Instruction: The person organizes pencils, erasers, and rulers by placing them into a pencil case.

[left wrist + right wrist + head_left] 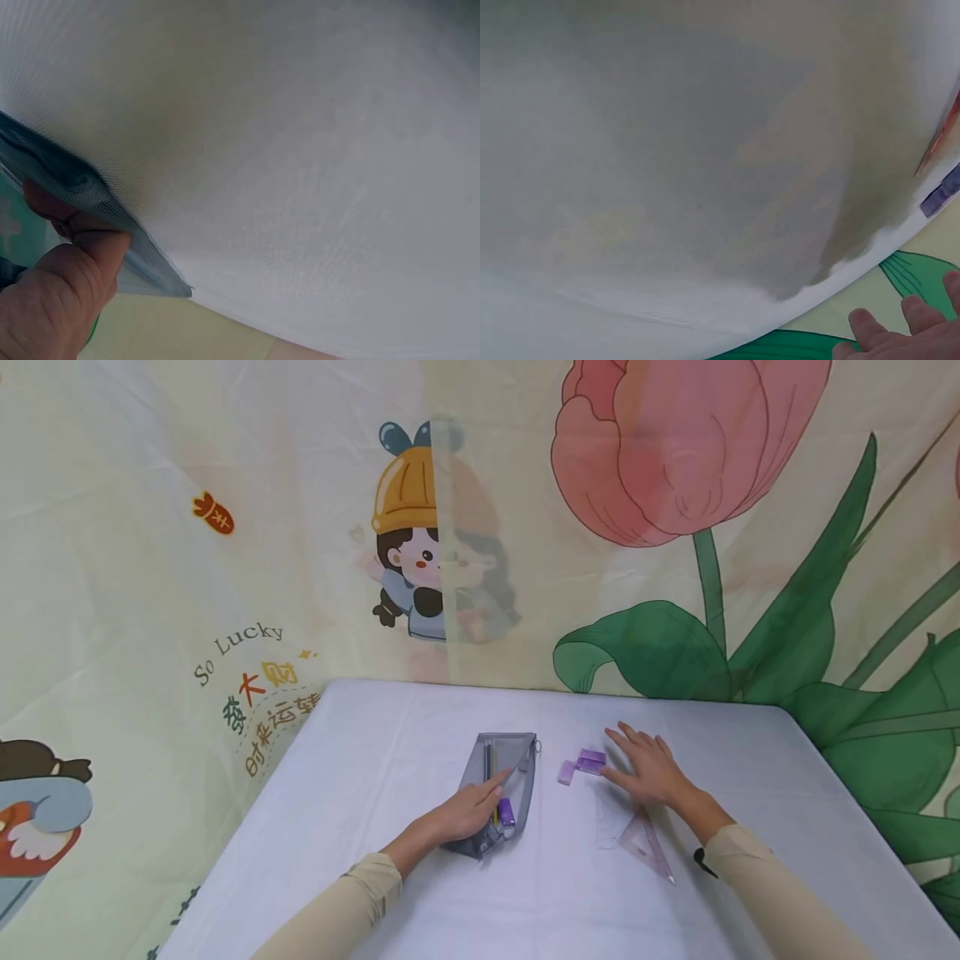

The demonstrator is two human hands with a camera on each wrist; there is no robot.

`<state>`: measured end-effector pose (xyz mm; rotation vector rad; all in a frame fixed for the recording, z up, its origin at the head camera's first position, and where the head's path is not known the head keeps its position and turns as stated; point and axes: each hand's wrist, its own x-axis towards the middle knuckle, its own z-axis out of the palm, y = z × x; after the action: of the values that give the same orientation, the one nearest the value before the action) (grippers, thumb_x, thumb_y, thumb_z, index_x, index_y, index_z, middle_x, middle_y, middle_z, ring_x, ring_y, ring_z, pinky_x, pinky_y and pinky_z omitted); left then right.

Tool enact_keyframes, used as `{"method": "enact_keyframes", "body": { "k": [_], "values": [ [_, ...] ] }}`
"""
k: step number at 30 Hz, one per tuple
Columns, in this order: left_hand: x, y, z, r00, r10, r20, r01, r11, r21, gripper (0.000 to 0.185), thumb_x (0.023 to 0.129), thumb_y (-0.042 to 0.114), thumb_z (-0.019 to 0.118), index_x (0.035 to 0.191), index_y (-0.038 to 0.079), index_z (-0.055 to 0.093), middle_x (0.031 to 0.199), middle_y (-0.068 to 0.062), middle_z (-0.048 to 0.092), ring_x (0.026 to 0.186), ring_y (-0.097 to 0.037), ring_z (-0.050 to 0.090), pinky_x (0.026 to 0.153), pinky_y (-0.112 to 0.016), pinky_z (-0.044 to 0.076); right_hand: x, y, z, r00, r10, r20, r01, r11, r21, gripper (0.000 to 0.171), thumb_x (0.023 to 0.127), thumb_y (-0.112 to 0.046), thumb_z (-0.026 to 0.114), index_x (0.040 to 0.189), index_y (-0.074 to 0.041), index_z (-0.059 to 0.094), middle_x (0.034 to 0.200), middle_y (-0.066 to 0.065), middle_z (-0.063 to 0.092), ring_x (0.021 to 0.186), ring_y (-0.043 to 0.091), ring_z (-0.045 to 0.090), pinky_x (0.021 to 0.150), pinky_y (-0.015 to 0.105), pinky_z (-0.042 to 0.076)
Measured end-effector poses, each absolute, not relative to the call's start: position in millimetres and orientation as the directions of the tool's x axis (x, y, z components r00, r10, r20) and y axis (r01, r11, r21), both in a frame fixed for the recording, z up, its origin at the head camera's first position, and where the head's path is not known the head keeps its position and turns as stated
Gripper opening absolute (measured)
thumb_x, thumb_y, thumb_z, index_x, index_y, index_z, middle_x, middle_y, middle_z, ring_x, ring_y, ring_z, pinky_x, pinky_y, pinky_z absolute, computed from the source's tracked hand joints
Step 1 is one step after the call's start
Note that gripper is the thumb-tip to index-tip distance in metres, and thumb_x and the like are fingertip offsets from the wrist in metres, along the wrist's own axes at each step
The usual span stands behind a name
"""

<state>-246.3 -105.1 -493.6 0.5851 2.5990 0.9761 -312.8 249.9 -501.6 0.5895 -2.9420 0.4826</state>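
A grey mesh pencil case lies on the white table, with pencils and a purple item showing in it. My left hand is over its near half, index finger stretched across it. In the left wrist view, the thumb and a finger of that hand pinch the edge of the case. On the right, my right hand is held over the table with fingers spread and nothing in them. Small purple blocks lie by its fingertips, one lone block to their left.
Below the right hand lie a pinkish transparent set square and a clear flat piece. White cloth covers the table. A printed curtain hangs behind the table's far edge.
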Motion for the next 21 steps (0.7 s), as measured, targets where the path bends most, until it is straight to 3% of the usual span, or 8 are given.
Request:
{"method": "enact_keyframes", "body": {
  "k": [6,13,18,21],
  "values": [
    [-247,-104,-494,-0.871,0.472,-0.136,0.274,0.696,0.663,0.050,0.109,0.033,0.025,0.157,0.021,0.028,0.071,-0.003,0.045,0.087,-0.019,0.055,0.096,-0.045,0.044,-319,251,-500,-0.914,-0.350,0.204,-0.404,0.828,-0.389,0.066,0.094,-0.039,0.065,0.146,-0.003,0.045,0.151,0.029,0.039,0.136,0.051,0.040,0.108,0.067,0.032],
    [-248,-104,-494,-0.871,0.473,-0.133,0.270,0.687,0.674,0.050,0.109,0.033,0.026,0.157,0.021,0.028,0.068,-0.005,0.042,0.070,-0.019,0.049,0.094,-0.045,0.044,-328,248,-504,-0.920,-0.324,0.218,-0.388,0.825,-0.412,0.051,0.093,-0.028,0.068,0.136,-0.003,0.056,0.140,0.027,0.053,0.129,0.048,0.048,0.103,0.066,0.037],
    [-247,-105,-494,-0.870,0.476,-0.131,0.275,0.687,0.673,0.050,0.109,0.032,0.026,0.158,0.020,0.028,0.074,-0.006,0.049,0.089,-0.019,0.056,0.100,-0.047,0.044,-331,246,-508,-0.918,-0.345,0.195,-0.395,0.830,-0.394,0.044,0.091,-0.017,0.069,0.132,-0.004,0.060,0.133,0.023,0.059,0.125,0.044,0.053,0.101,0.065,0.040],
    [-247,-105,-494,-0.870,0.475,-0.131,0.272,0.684,0.676,0.050,0.109,0.032,0.026,0.158,0.020,0.027,0.071,-0.005,0.046,0.088,-0.020,0.057,0.101,-0.048,0.043,-332,243,-508,-0.916,-0.355,0.188,-0.401,0.833,-0.381,0.042,0.089,-0.014,0.069,0.129,-0.004,0.062,0.130,0.022,0.061,0.123,0.043,0.055,0.100,0.064,0.041]
  ]
}}
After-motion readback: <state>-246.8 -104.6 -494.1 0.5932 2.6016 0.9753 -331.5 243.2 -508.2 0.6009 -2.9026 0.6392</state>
